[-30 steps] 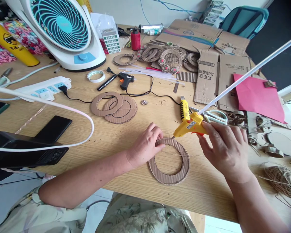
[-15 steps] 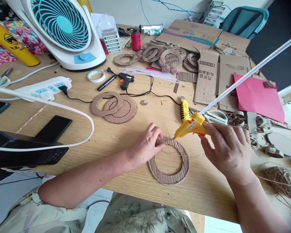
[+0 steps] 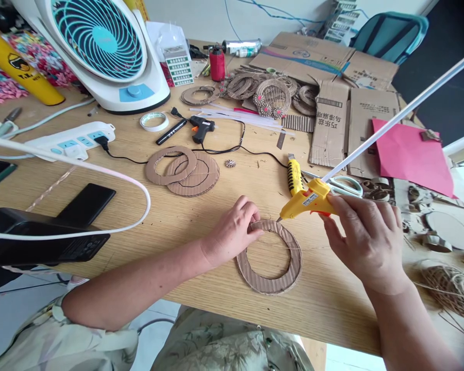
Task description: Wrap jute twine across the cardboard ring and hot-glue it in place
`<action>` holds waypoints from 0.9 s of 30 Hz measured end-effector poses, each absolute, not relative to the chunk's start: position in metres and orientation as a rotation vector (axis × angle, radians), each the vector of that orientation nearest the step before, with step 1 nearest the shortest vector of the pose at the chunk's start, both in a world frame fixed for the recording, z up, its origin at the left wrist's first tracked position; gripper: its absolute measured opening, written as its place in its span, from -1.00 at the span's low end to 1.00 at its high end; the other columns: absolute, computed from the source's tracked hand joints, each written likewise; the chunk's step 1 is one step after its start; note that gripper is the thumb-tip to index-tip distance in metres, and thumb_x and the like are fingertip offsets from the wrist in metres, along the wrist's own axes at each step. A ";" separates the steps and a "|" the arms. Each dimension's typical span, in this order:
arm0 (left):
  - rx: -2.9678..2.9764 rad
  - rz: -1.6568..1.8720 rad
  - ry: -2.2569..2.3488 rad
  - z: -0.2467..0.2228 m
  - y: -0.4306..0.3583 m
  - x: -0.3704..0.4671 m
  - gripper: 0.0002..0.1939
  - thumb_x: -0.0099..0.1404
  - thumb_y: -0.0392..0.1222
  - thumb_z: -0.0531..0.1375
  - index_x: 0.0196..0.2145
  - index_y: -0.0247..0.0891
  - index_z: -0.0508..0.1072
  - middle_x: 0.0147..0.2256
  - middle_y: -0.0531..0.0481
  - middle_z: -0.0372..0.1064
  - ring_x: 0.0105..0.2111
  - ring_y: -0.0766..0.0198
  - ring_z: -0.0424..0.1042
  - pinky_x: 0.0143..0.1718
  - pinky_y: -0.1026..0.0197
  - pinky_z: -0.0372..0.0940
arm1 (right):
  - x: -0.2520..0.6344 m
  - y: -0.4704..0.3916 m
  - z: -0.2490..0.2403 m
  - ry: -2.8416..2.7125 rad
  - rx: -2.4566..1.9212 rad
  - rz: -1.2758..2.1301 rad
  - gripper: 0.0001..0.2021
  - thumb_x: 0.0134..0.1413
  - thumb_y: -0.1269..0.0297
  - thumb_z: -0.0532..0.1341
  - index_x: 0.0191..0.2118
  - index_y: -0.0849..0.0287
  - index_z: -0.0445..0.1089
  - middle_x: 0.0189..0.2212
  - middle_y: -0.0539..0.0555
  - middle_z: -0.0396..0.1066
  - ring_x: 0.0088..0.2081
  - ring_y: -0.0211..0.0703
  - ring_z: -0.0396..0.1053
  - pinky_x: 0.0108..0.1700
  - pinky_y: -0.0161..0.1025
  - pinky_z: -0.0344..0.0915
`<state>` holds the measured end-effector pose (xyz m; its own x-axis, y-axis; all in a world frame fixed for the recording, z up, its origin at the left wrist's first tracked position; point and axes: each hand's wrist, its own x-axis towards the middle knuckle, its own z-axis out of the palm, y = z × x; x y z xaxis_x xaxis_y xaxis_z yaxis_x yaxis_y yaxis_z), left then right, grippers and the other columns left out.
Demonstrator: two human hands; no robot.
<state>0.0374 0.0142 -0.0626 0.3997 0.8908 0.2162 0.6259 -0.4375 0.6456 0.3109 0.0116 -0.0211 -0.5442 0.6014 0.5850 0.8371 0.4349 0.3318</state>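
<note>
My left hand point(image 3: 237, 229) pinches the upper left edge of a corrugated cardboard ring point(image 3: 296, 257) lying on the wooden table. In my right hand point(image 3: 367, 237) is a yellow glue gun point(image 3: 303, 203), its nozzle close to the ring's top edge; I cannot tell whether it touches. A long clear glue stick point(image 3: 402, 118) juts from the gun's back, up and to the right. Thin twine point(image 3: 309, 248) crosses the ring and runs right under my right hand, toward a twine bundle point(image 3: 452, 288).
Behind the glue gun lie a yellow utility knife point(image 3: 294, 175) and scissors point(image 3: 346, 186). Cardboard rings point(image 3: 152, 167), a black glue gun point(image 3: 201, 128) and tape point(image 3: 153, 121) are farther back. A fan point(image 3: 100, 46) stands back left; a white cable point(image 3: 147, 198) loops at left.
My right hand and the yellow glue gun have shifted slightly to the right. My left hand and the cardboard ring look the same.
</note>
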 end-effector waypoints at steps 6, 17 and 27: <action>2.188 0.769 1.285 -0.062 0.014 0.037 -0.65 0.17 -0.41 0.37 -0.27 -0.22 0.25 -0.22 0.05 0.21 -0.27 0.26 0.35 -0.18 0.16 0.36 | 0.309 0.012 -0.020 -2.320 -1.196 -0.875 -0.48 0.12 0.30 0.35 0.19 0.23 0.29 -0.12 0.21 0.51 -0.25 -0.02 0.34 -0.18 -0.09 0.20; 2.188 0.756 1.295 -0.061 0.014 0.037 -0.65 0.17 -0.40 0.37 -0.27 -0.21 0.24 -0.22 0.04 0.21 -0.27 0.26 0.35 -0.17 0.16 0.36 | 0.309 0.012 -0.020 -2.324 -1.182 -0.885 -0.49 0.13 0.30 0.35 0.18 0.25 0.30 -0.14 0.20 0.50 -0.26 -0.05 0.33 -0.18 -0.10 0.18; 2.185 0.753 1.285 -0.062 0.015 0.037 -0.65 0.18 -0.40 0.36 -0.27 -0.21 0.23 -0.23 0.05 0.21 -0.26 0.24 0.36 -0.17 0.14 0.37 | 0.310 0.011 -0.020 -2.326 -1.205 -0.844 -0.42 0.15 0.30 0.32 0.27 0.19 0.23 -0.13 0.20 0.49 -0.24 -0.01 0.33 -0.19 -0.08 0.18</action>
